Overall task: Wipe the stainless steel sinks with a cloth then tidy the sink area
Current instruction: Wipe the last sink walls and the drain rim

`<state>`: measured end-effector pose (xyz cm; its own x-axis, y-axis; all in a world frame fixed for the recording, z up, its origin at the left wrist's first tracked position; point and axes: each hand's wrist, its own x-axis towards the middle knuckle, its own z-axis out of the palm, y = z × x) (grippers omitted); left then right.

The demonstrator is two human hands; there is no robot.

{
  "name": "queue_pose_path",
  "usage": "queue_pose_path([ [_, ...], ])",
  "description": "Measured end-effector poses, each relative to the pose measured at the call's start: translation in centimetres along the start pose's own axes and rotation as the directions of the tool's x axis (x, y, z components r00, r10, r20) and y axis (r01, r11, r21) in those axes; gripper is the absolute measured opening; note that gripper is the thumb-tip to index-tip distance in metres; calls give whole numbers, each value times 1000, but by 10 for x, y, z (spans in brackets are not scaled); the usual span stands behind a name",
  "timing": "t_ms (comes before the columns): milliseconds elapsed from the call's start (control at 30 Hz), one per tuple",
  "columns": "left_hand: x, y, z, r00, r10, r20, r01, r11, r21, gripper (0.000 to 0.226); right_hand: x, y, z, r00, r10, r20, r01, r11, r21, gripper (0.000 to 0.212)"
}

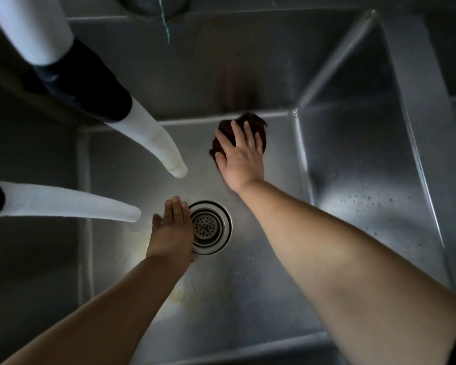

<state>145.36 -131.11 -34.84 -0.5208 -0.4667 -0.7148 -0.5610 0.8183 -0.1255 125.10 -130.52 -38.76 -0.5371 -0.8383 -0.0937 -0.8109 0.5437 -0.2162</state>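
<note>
From the head camera, both bare arms reach down into a deep stainless steel sink (353,159). The right hand (241,156) lies flat on a dark cloth (256,127), with the fingers straight and a little spread, pressing it on the sink floor close to the back wall. The cloth is bunched under the palm and shows beyond the fingertips and beside the thumb.

The left hand (173,227) is nearer to the person than the right hand, and to its left. Its fingers are straight and held together, and it holds nothing. I cannot tell if the palm touches the floor of the sink. The round drain strainer (208,227) is just beside this hand, on its right side, and the hand covers the left edge of it.

Two white hoses (148,140) come in from the left, with their ends beyond the left hand.
</note>
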Motion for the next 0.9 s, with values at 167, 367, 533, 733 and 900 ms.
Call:
queue_pose_path([
  [167, -3, 2, -8, 1000, -1, 29, 1, 1000, 9, 114, -77, 9, 0, 999, 41, 11, -41, 999, 21, 49],
  [367, -5, 3, -13, 999, -1, 38, 0, 1000, 21, 114, -173, 8, 8, 993, 108, 54, -104, 993, -64, 55],
  [533, -2, 3, -10, 999, -2, 35, 2, 1000, 12, 116, -141, 2, 7, 984, 177, 18, -177, 984, 17, 52],
  [733, 1, 0, -2, 1000, 8, 12, -9, 1000, 9, 115, -14, 22, -2, 974, 226, -17, -226, 974, -1, 53],
  [900, 4, 0, 2, 1000, 4, 3, -4, 1000, -4, 116, 25, 47, -12, 978, 193, -76, -196, 980, -35, 46],
])
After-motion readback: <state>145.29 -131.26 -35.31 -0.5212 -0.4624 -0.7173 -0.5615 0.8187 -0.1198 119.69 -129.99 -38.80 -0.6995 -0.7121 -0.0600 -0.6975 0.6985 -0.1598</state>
